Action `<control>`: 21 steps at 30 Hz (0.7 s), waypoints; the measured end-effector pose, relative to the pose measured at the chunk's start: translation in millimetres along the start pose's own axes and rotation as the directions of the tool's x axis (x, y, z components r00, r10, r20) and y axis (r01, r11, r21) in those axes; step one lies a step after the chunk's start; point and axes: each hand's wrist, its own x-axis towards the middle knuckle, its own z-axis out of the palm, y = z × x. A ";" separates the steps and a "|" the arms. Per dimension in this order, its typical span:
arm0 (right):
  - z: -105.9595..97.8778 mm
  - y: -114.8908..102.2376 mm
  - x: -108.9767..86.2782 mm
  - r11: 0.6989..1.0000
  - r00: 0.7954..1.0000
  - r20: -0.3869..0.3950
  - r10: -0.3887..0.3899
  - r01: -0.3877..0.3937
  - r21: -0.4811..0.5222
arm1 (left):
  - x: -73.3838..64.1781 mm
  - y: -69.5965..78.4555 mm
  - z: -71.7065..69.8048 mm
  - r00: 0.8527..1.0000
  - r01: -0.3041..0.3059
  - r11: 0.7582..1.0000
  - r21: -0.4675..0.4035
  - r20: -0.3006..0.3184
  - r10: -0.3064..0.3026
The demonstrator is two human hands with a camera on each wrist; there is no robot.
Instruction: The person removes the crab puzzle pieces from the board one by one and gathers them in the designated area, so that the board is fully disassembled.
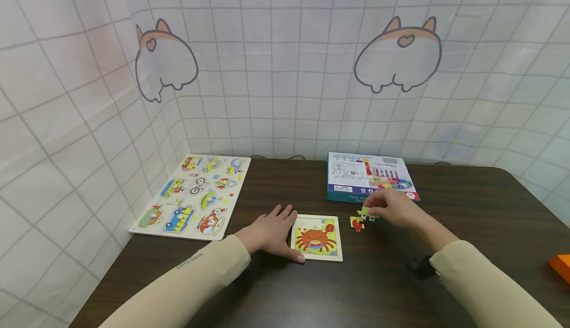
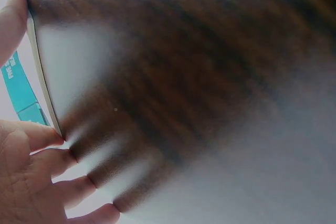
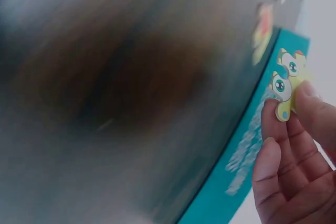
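In the head view, a small wooden jigsaw tray (image 1: 339, 244) with a red crab picture (image 1: 315, 239) lies on the dark table. Spread fingers of my left hand (image 1: 272, 234) rest on the table at the tray's left side, the thumb at its lower left corner. To the right of the tray, my right hand (image 1: 394, 209) pinches a yellow jigsaw piece (image 3: 287, 85) printed with two cartoon eyes between thumb and fingers. A red and yellow jigsaw piece (image 1: 357, 223) lies on the table just left of the held one.
Behind my right hand lies a flat toy box (image 1: 345, 177) with a teal side. A white peg puzzle board (image 1: 242, 167) with vehicle pictures is at the left, near the cloth wall. Something orange (image 1: 562, 264) shows at the right edge.
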 end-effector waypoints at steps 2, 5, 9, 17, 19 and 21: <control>-0.9 7.4 -4.9 1.000 1.000 0.015 0.015 -0.015 0.002 | 0.0 -0.1 0.0 1.000 -0.001 1.000 0.001 0.000 0.001; -2.8 15.8 -10.4 0.999 0.999 0.042 0.030 -0.031 0.019 | 0.0 0.1 -0.1 1.000 0.000 1.000 0.001 0.002 0.000; -5.0 22.3 -13.3 0.997 0.995 0.070 0.076 -0.077 0.006 | -0.3 0.8 -0.5 1.000 0.005 1.000 -0.003 0.001 -0.005; -4.1 25.4 -9.6 0.993 0.989 0.101 0.107 -0.102 -0.060 | -1.5 1.9 -1.5 1.000 0.007 1.000 -0.011 0.005 -0.007; -3.4 24.2 -9.1 0.993 0.989 0.102 0.106 -0.100 -0.066 | -1.7 2.2 -1.7 1.000 0.008 1.000 -0.013 0.004 -0.008; -2.8 23.7 -8.8 0.993 0.989 0.103 0.102 -0.095 -0.068 | -1.8 2.2 -1.9 1.000 0.010 1.000 -0.013 0.001 -0.010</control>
